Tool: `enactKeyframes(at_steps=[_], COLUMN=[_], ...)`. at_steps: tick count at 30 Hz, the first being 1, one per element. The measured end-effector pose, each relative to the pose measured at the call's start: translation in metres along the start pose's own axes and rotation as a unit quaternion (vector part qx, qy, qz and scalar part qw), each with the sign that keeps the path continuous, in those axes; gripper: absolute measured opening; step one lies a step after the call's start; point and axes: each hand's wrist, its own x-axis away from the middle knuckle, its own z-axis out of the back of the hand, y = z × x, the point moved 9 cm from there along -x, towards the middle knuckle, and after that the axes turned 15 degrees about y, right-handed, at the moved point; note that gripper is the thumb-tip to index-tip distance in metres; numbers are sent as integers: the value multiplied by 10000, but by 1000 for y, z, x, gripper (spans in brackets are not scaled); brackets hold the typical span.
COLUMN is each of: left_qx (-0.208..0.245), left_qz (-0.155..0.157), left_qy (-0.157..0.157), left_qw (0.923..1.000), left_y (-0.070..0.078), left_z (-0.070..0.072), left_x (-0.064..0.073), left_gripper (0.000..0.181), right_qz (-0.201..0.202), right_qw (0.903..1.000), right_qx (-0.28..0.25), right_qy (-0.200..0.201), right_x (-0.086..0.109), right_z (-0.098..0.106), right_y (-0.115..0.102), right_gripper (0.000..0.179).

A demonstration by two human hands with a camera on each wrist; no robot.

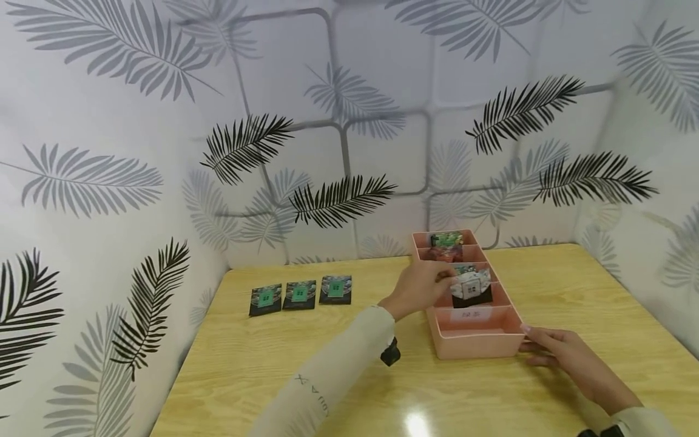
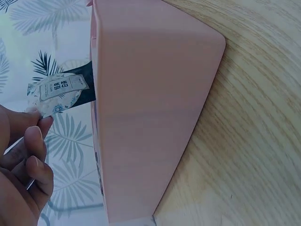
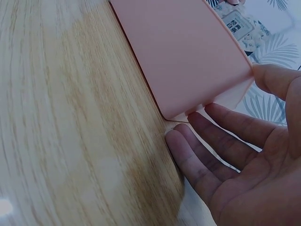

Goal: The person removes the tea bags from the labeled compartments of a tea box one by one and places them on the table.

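A long pink divided box [image 1: 478,346] stands on the table. Between thumb and fingertips, my left hand [image 1: 419,287] pinches a small flat sachet [image 1: 471,287], white-patterned with a printed label and dark at its lower end. That dark end reaches down past the box's rim in the left wrist view. At the box's near right corner, my right hand [image 1: 568,358] has its thumb on the rim and fingertips against the side lower down. Farther compartments hold a green-topped sachet [image 1: 446,240] and a reddish one [image 1: 443,254]. The nearest compartment carries a handwritten label.
Three dark sachets with green labels lie in a row at the table's left: a left one [image 1: 266,299], a middle one [image 1: 300,295] and a right one [image 1: 335,289]. Behind the wooden table [image 1: 229,376] hangs a leaf-patterned backdrop [image 1: 382,152].
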Motion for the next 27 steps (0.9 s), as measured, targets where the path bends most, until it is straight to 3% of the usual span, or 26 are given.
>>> enactKeyframes(at_steps=[13, 27], left_qx=[687, 913], left_qz=[-69, 140], left_qy=[432, 419], left_qw=[9967, 9948], left_y=[-9, -31], left_z=[27, 48], left_x=[0, 8], left_gripper=[17, 16], right_qz=[41, 99], right_qw=[10000, 9998], right_qx=[7, -45], right_qy=[-28, -155], right_x=[0, 0], right_z=[0, -2], right_y=[0, -1], right_gripper=[71, 68])
